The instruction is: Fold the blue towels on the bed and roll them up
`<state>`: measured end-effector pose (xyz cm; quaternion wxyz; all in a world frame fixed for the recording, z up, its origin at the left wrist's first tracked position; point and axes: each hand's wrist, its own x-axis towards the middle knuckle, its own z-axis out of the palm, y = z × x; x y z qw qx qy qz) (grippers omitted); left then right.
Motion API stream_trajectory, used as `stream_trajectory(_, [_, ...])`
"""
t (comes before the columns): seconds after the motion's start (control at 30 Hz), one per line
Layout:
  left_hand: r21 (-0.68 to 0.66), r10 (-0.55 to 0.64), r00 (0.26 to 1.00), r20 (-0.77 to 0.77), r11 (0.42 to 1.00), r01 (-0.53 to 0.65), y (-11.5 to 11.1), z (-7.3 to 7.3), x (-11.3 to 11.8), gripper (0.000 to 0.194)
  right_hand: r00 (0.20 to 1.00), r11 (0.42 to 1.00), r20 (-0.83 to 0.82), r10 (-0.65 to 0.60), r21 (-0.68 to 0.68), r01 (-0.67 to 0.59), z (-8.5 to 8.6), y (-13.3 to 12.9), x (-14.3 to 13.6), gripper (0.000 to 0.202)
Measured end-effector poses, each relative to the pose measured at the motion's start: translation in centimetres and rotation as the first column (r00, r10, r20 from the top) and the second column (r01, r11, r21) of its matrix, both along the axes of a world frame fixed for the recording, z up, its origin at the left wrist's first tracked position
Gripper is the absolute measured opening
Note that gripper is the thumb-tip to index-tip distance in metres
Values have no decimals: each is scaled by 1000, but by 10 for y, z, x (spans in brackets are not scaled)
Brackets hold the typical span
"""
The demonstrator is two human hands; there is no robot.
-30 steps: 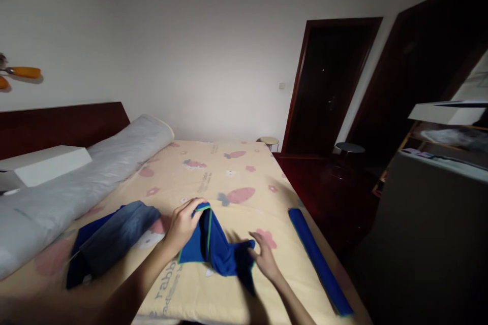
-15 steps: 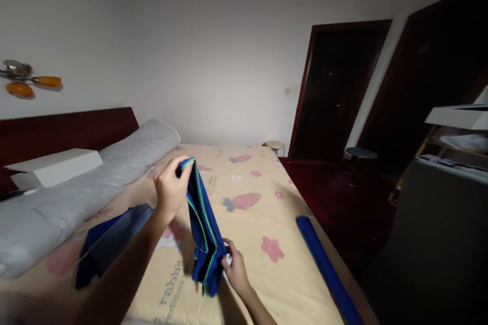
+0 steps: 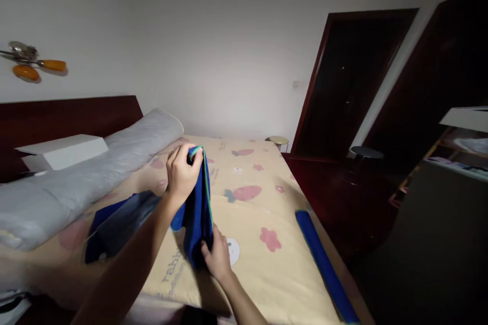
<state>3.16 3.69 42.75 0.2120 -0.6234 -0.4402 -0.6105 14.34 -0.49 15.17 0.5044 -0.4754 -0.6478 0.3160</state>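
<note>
A blue cloth (image 3: pixel 197 213) with green edging hangs in folds above the bed. My left hand (image 3: pixel 185 170) pinches its upper end. Lower down, my right hand (image 3: pixel 218 255) grips the cloth's right edge, its fingers partly hidden by the fabric. On the right side of the bed lies a long, narrow folded blue cloth (image 3: pixel 324 264) with the same green edge. A dark blue garment (image 3: pixel 125 221) rests on the bed to the left, partly behind my left forearm.
The bed (image 3: pixel 251 218) has a patterned yellow sheet. A grey rolled bedding piece (image 3: pixel 110 162) and a white box (image 3: pixel 72 152) lie by the headboard (image 3: pixel 72 117). Stools (image 3: pixel 367 153) and a shelf unit (image 3: pixel 463 137) stand beyond the bed's right edge.
The view has shifted slightly. My right hand has moved left and up a little with the lower cloth, which now hangs more closed and bunched. My left hand still pinches the top.
</note>
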Motion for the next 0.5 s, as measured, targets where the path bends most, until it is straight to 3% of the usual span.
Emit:
stream_trajectory(0.07, [-15, 13, 996, 89, 1000, -12, 1, 4, -12, 12, 1000, 999, -4, -23, -29, 23, -14, 5, 2, 32])
stream_trajectory(0.17, [-67, 24, 966, 257, 998, -7, 5, 12, -47, 13, 996, 996, -44, -76, -41, 74, -27, 15, 39, 51])
stream_trajectory(0.23, [-108, 15, 944, 330, 994, 22, 11, 10, -71, 14, 982, 984, -72, -175, -31, 174, -24, 22, 78, 57])
stream_trajectory(0.37, [-225, -95, 905, 414, 953, 203, 22, -13, -109, 19, 943, 944, -66, -326, 23, 328, 11, 28, 167, 53])
stream_trajectory(0.43, [-307, -174, 881, 440, 893, 330, 23, -30, -124, 26, 951, 949, -28, -308, 55, 309, 37, 26, 209, 48])
stream_trajectory(0.5, [-378, -212, 871, 443, 837, 396, 22, -46, -136, 33, 972, 975, 93, -214, 87, 206, 62, 20, 243, 44])
